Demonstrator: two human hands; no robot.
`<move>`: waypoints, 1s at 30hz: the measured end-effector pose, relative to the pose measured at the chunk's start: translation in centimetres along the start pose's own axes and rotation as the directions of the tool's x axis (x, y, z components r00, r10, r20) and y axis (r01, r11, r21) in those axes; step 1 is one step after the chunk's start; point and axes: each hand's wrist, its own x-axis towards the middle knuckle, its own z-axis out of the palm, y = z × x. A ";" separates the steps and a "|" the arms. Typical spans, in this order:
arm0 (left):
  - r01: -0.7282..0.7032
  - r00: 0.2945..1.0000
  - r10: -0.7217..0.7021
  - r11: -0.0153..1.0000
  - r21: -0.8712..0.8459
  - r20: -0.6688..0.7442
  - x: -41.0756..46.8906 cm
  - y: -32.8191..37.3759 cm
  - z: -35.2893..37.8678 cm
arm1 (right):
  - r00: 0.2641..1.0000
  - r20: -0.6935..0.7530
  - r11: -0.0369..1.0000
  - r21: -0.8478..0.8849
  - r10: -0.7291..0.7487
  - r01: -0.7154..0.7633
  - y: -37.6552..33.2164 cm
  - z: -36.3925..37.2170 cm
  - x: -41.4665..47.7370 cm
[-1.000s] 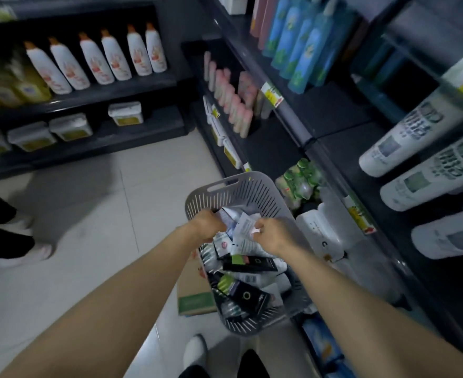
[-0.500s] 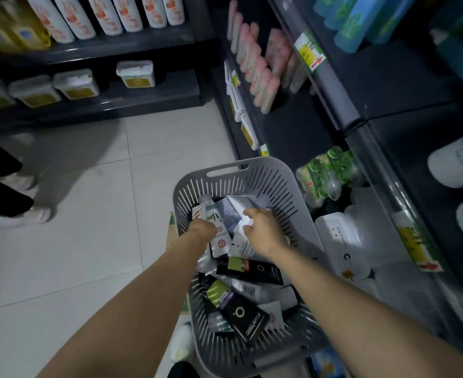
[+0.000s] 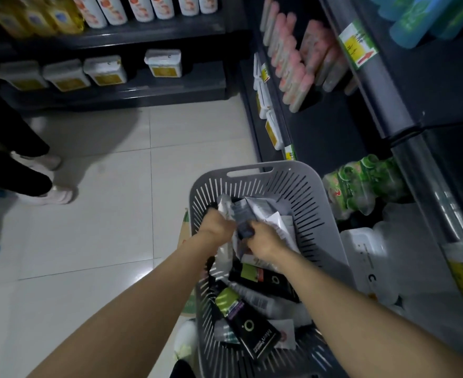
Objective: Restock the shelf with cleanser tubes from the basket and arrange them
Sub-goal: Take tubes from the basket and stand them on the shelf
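We have both hands inside the grey slotted basket, which stands on the tiled floor beside the dark shelf. Our left hand is closed around a pale cleanser tube. Our right hand grips a dark grey tube. More tubes, some black with green labels, lie loose in the basket near us.

Grey slotted basket, black-and-green tubes, pink tubes
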 end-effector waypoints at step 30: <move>-0.457 0.889 0.427 0.822 -0.339 -0.164 -4.5 1.2 -7.2 | 0.965 -0.032 0.905 0.355 0.260 -0.232 -3.1 3.5 -0.5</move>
